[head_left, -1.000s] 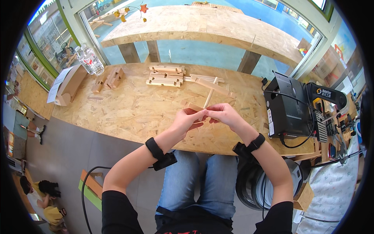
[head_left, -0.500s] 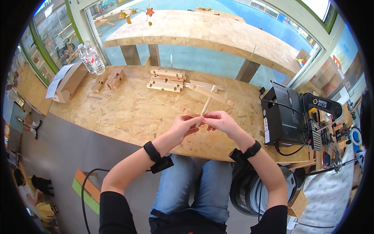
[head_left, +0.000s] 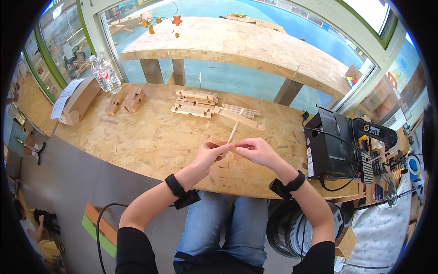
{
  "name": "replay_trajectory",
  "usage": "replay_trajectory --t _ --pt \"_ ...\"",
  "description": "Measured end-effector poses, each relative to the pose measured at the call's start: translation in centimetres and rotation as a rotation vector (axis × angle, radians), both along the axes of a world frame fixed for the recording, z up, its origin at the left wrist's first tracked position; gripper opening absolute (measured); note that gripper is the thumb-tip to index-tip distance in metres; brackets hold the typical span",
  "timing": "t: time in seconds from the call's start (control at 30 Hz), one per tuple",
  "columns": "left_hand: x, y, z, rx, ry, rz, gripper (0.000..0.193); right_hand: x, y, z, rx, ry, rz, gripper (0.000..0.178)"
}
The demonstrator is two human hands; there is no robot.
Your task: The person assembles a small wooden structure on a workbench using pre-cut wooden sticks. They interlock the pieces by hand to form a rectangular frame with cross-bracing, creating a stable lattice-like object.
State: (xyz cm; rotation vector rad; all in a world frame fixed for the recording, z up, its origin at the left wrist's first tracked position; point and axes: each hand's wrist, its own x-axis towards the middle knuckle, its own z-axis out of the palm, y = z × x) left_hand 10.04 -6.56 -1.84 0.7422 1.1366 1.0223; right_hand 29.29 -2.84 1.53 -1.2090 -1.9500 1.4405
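Dowel (head_left: 234, 131) slants away from the fingertips, its lower part pinched by the left hand (head_left: 211, 154), the right hand (head_left: 260, 152) curled just beside, its grip unclear.

A long brown cardboard box (head_left: 82, 105) lies at the far left of the flat, tan particle-board tabletop (head_left: 146, 141), with a white rectangular paper sheet (head_left: 66, 99) on its left part. Two clear plastic bottles (head_left: 108, 76) stand beside its far end. Rightward lie notched brown wooden blocks (head_left: 133, 99), then long notched pale wooden bars (head_left: 192, 106), then thin straight pale wooden sticks (head_left: 250, 111). In front of the sticks is a long pale wooden crossbar (head_left: 239, 118), on a round pale wooden rod (head_left: 233, 132) running nearer, between left hand (head_left: 209, 155) and right hand (head_left: 259, 151); fingers largely hide its near end. A boxy black metal machine (head_left: 332, 142) occupies the right end.
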Motion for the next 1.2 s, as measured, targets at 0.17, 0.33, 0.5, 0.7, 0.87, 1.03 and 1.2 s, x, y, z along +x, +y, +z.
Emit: replay_trajectory --t 0.17,0.33,0.5,0.7,0.87,1.03,1.2 --pt "-2.4 0.3 -0.5 0.035 0.069 0.020 0.027 1.6 0.2 3.3 0.302 -0.187 -0.230 0.026" --pt "-2.7 -0.4 0.5 0.087 0.080 -0.140 0.025 0.0 1.9 2.4 0.378 -0.052 -0.294 0.031" --pt "-4.3 -0.9 0.1 0.065 -0.050 -0.249 0.024 -0.5 2.3 2.6 -0.192 0.185 -0.054 0.030" --pt "-5.1 -1.1 0.4 0.021 -0.030 -0.346 0.020 -0.5 1.3 1.9 -0.252 0.255 -0.086 0.028" --pt "-4.6 -1.5 1.1 0.003 -0.041 -0.347 0.019 0.0 0.5 2.0 -0.276 0.284 -0.103 0.027" --pt "-3.9 -1.9 1.2 0.015 0.030 -0.352 0.022 0.7 0.3 1.6 -0.285 0.317 -0.116 0.025" --pt "-3.6 -1.8 0.6 -0.020 0.066 -0.346 0.024 1.4 0.0 1.1 -0.269 0.301 -0.101 0.025"
